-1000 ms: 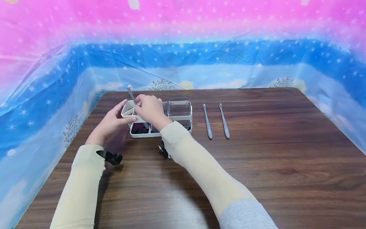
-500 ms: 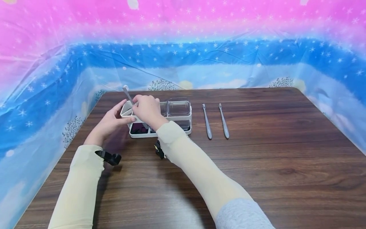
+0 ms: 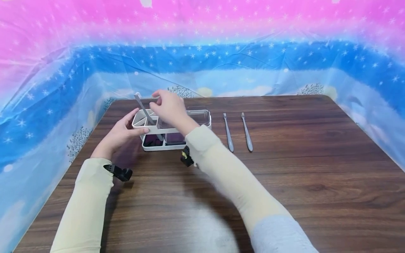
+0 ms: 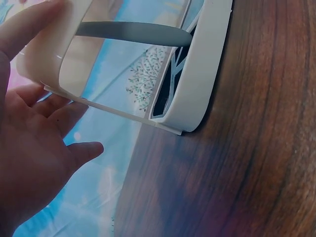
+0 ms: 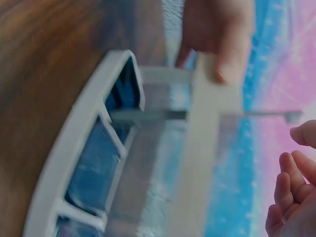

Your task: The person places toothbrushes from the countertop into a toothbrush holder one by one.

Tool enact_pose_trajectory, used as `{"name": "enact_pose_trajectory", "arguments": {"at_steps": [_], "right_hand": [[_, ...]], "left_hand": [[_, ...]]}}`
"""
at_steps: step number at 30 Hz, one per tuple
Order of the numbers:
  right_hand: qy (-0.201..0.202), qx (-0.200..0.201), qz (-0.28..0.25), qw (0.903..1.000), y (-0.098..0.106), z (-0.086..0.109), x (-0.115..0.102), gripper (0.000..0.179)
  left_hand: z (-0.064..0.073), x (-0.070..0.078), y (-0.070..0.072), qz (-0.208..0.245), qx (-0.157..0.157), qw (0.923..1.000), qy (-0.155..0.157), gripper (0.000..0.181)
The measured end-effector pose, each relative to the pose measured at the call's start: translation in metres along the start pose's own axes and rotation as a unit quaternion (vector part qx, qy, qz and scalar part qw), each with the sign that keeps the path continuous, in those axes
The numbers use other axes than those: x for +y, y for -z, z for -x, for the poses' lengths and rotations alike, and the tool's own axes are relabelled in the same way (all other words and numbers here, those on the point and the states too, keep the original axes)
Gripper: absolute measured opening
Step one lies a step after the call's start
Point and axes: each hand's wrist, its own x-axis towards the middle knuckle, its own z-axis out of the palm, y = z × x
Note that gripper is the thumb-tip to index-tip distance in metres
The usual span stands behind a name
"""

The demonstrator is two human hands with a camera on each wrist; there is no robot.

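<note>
A white two-tier toothbrush holder [image 3: 171, 129] stands at the back left of the table. My left hand [image 3: 118, 138] holds its left end, thumb on the front of the upper rim and fingers behind. A grey toothbrush [image 3: 143, 107] leans in a left upper compartment, head up. Its handle [image 4: 138, 33] reaches down to the lower tier in the left wrist view. My right hand [image 3: 171, 105] hovers above the holder, apart from the toothbrush, fingers loosely curled with nothing between them. The right wrist view shows that hand [image 5: 298, 195] beside the brush head [image 5: 292, 117].
Two more grey toothbrushes, a nearer one [image 3: 228, 131] and one farther right [image 3: 246, 131], lie side by side right of the holder. A clear bin [image 3: 200, 117] sits in the upper tier's right part. A patterned cloth [image 3: 221, 56] hangs behind the wooden table [image 3: 300, 168].
My right hand has let go of the toothbrush and risen slightly to the right. The brush now leans in the holder by itself. My left hand stays on the holder's end.
</note>
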Motion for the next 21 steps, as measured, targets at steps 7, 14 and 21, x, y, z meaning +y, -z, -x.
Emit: {"name": "enact_pose_trajectory", "arguments": {"at_steps": [7,14,21], "right_hand": [[-0.020,-0.002,-0.091,0.9957,0.051,0.012,0.036,0.041],[-0.063,0.029,-0.066,0.9954,0.093,0.031,0.101,0.039],[-0.124,0.034,-0.036,0.9910,0.113,0.056,0.164,0.039]], "left_hand": [[-0.001,-0.003,0.000,-0.009,0.001,1.0000,0.002,0.097],[-0.002,-0.005,0.001,-0.026,-0.001,0.9996,0.005,0.097],[-0.003,-0.002,0.003,-0.042,-0.004,0.9991,-0.002,0.097]]}}
